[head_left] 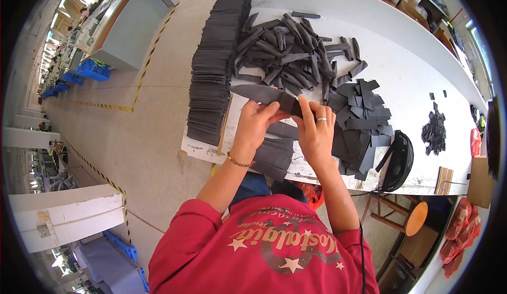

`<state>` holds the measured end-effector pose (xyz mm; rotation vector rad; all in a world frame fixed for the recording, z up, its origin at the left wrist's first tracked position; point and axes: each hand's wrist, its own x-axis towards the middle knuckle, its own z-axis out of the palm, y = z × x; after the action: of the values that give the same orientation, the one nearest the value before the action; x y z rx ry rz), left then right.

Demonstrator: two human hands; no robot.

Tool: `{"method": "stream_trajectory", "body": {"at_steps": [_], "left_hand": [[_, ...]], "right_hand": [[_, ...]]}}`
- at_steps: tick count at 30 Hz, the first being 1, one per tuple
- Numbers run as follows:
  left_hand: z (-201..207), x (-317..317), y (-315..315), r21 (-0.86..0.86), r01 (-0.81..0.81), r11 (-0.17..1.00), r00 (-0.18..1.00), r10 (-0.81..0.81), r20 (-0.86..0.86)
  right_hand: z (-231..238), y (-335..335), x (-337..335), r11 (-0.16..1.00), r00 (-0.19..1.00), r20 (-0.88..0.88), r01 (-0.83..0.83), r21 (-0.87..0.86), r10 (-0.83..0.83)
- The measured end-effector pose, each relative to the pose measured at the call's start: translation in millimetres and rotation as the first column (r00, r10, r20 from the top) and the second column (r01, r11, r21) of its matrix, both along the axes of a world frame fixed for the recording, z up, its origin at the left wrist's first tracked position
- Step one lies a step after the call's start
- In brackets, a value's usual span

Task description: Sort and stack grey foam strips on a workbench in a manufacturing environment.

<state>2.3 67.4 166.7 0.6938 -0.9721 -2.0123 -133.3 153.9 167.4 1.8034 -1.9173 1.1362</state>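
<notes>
Along the near edge of a white table [414, 85], toward its left corner, a person in a red top [206, 246] held a dark strip [256, 92] just above the surface. The left hand [262, 117] was nearly closed, thumb and fingers pinching the strip around its middle; the right hand [317, 127], wearing a ring, had its fingers bent over the strip's right end. I saw a tightly packed row of dark pieces [216, 67] down the left edge and a heap of rolled pieces [290, 46] toward the far edge. Flat pieces [362, 127] lay overlapping right of the hands, near a black mesh case [400, 162] at the near edge.
</notes>
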Motion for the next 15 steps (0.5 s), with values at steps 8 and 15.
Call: {"method": "stream_trajectory", "body": {"at_steps": [8,15], "left_hand": [[-20.1,-22.0,7.7,0.081,0.056,0.995,0.951,-0.028,-0.309],[-15.7,-15.5,-0.3,0.089,0.011,0.996,0.967,0.012,-0.256]], "right_hand": [[-15.9,-1.3,20.8,0.983,0.960,0.212,-0.180,-0.023,0.181],[-10.2,7.4,13.6,0.977,0.970,0.178,-0.187,0.105,0.167]]}}
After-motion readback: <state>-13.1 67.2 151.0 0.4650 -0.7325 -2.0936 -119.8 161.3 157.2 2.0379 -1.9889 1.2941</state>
